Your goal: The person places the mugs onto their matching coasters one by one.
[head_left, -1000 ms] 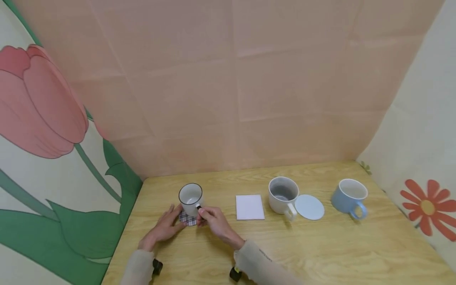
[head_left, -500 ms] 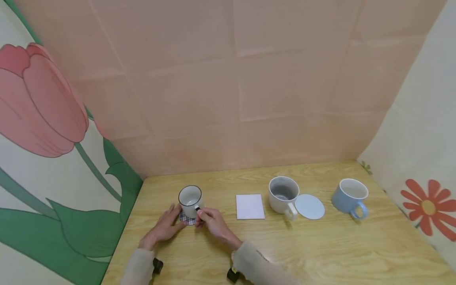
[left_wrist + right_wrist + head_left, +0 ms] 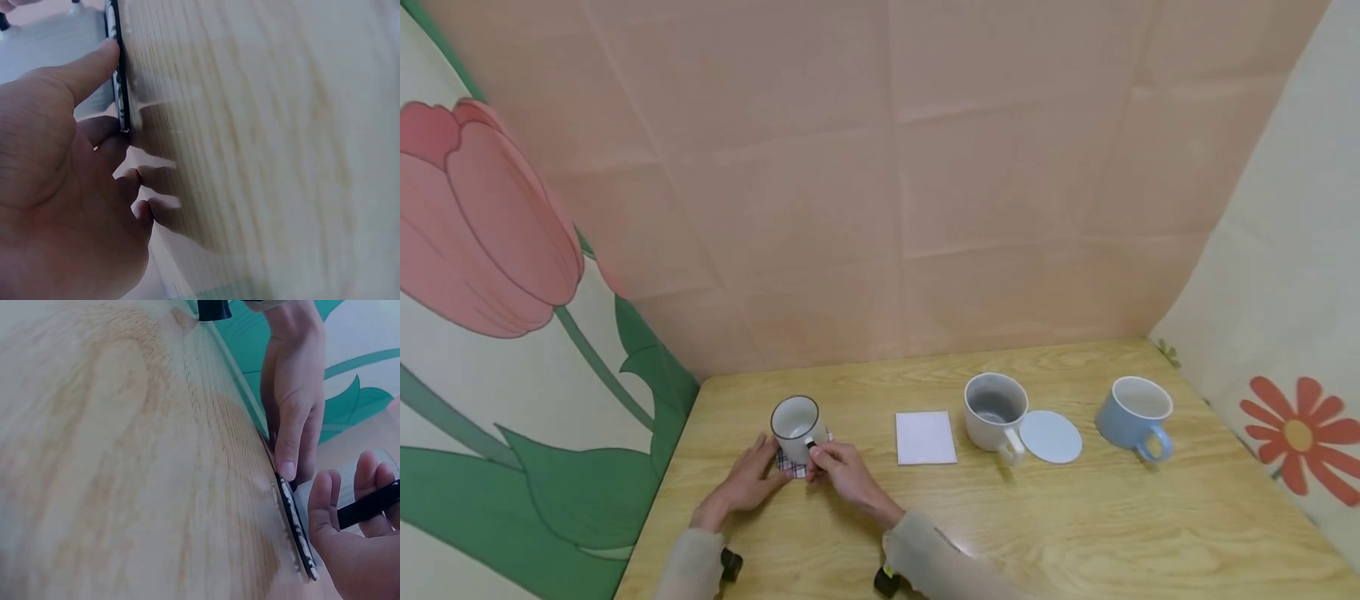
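Note:
A white enamel-look mug [image 3: 794, 423] with a dark rim stands upright over a round plaid coaster [image 3: 787, 467] at the table's left. My right hand [image 3: 847, 477] pinches the mug's dark-edged handle [image 3: 369, 506]. Beside the mug, my left hand [image 3: 747, 483] rests on the table with fingers extended. Its thumb [image 3: 94, 70] touches the near edge of the coaster in the left wrist view, and the index finger lies by the coaster's left side. The mug's base covers most of the coaster, which peeks out in front and at the right.
To the right, a white square coaster [image 3: 926, 437] lies on the wooden table [image 3: 1075, 525]. Beyond it stand a whitish mug [image 3: 985, 427], a pale blue round coaster [image 3: 1051, 437] and a blue mug [image 3: 1123, 421]. A pink cloth backdrop [image 3: 880, 208] rises behind.
My right hand has brought the mug slightly left and nearer, so the coaster now shows at its right side as well. The left hand has kept its place.

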Demonstrator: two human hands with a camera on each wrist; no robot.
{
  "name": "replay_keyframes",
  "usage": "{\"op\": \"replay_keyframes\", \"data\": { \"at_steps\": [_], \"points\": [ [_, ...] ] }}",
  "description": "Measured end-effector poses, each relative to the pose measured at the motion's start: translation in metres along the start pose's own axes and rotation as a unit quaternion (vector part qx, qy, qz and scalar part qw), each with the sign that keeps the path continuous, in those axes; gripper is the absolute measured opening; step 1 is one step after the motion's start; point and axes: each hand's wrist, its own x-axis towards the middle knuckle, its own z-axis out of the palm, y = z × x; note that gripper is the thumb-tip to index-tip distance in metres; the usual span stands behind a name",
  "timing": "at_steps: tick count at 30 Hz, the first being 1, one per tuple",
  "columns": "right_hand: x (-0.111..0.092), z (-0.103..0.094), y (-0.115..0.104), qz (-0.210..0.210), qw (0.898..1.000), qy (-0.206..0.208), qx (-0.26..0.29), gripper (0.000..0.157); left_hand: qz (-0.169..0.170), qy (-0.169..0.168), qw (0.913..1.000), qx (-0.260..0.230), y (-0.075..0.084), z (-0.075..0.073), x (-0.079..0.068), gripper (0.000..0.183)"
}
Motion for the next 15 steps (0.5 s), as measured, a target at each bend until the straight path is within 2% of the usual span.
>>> {"op": "replay_keyframes", "data": {
  "at_steps": [5, 9, 15],
  "points": [
    [-0.002, 0.002, 0.000, 0.002, 1.000, -0.001, -0.005, 0.039, 0.010, 0.003, 0.9999, 0.006, -0.008, 0.004, 0.000, 0.087],
    [-0.003, 0.001, -0.001, 0.004, 1.000, -0.005, -0.016, 0.039, 0.011, 0.003, 0.9999, 0.012, -0.007, 0.002, 0.000, 0.085],
    [-0.004, -0.003, -0.002, 0.023, 0.999, -0.017, -0.045, 0.041, -0.020, -0.009, 0.9997, 0.014, 0.013, -0.005, -0.004, 0.081]
  ]
}}
